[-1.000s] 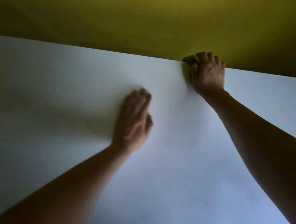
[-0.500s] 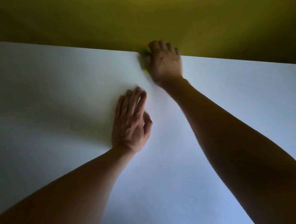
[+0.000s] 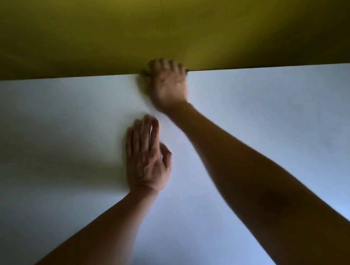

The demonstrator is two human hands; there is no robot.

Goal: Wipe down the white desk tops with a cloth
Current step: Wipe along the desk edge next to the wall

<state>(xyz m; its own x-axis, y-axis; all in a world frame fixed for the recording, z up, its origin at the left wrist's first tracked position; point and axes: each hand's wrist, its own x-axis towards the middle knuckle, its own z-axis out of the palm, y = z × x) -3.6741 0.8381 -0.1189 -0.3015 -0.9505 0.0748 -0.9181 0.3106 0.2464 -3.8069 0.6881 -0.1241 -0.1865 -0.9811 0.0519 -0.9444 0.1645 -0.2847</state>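
Left hand (image 3: pixel 145 154) flat, fingers straight; right hand (image 3: pixel 168 83) curled, arm outstretched.

office or study, can't tell which | plain white desk top (image 3: pixel 271 116) | flush against yellow wall (image 3: pixel 82 35) | dim light

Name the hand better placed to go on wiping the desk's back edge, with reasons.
Right. The right hand is at the back edge of the desk, seemingly on the cloth. The left hand lies flat mid-desk, nearer the person, holding nothing.
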